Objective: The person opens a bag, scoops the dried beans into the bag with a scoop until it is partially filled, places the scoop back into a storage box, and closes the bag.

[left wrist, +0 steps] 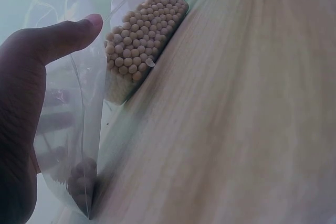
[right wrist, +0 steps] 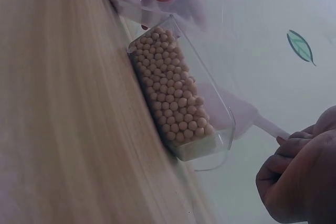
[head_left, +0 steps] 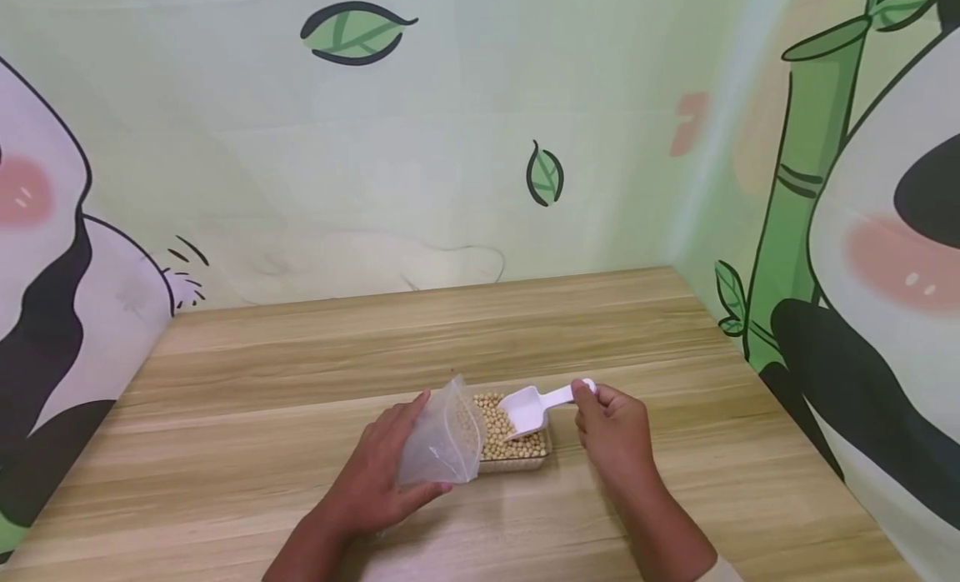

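My left hand (head_left: 377,474) holds a clear plastic bag (head_left: 438,449) from its left side, thumb on the near face and fingers behind. The bag's mouth is spread toward the box, and a few beans (left wrist: 83,179) lie in its bottom corner in the left wrist view. Right beside it stands a clear rectangular box (head_left: 517,464) filled with round, pale soybeans (head_left: 492,423). Between thumb and fingers my right hand (head_left: 618,436) pinches the handle end of a white scoop (head_left: 528,409). The scoop's bowl is tilted down among the beans, its front edge partly hidden by them.
A wooden table (head_left: 247,415) carries the box and reaches back to a printed wall cloth (head_left: 465,82) with leaves, bamboo and pandas. The same cloth runs along the left and right sides of the table.
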Motion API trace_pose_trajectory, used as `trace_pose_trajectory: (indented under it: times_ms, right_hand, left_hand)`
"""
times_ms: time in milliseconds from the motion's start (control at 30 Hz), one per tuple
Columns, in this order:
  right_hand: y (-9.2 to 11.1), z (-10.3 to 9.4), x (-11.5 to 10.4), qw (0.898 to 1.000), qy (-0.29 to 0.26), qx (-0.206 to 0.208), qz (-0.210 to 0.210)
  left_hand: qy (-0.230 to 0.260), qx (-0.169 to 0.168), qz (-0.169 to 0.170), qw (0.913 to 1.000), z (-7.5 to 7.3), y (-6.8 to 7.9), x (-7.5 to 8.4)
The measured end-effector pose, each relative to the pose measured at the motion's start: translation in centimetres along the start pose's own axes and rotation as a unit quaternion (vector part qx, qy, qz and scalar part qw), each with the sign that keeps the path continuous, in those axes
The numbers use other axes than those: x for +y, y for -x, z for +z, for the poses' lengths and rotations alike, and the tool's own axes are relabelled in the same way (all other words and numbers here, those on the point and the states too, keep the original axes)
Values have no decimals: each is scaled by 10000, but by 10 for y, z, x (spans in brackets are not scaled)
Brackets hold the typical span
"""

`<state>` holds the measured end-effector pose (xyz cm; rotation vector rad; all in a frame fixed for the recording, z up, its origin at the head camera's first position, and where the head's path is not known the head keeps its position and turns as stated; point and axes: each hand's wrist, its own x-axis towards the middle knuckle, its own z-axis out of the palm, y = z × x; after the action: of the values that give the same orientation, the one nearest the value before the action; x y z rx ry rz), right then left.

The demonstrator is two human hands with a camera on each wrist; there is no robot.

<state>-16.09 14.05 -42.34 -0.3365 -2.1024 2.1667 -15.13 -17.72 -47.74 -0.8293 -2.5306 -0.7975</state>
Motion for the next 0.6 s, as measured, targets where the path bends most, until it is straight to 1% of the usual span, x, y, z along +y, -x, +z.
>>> trace_pose_trajectory:
  times_ms: [167,333,500,600]
  right_hand:
    - [-4,-1,2,9981,-457,-106,406]
    - [-7,-3,5,9952,-592,-367,693]
    - [-7,-3,6,9878,-952,-644,1049]
    - [-6,-3,6,9823,-1262,-759,1157]
  left_hand:
    - [-60,20,35,10000,0,0,0]
    - [-93,5,12,10000,0,0,0]
    - [-93,0,15,10000,0,0,0]
    - [-104,-2,46,9999,-1,0,0]
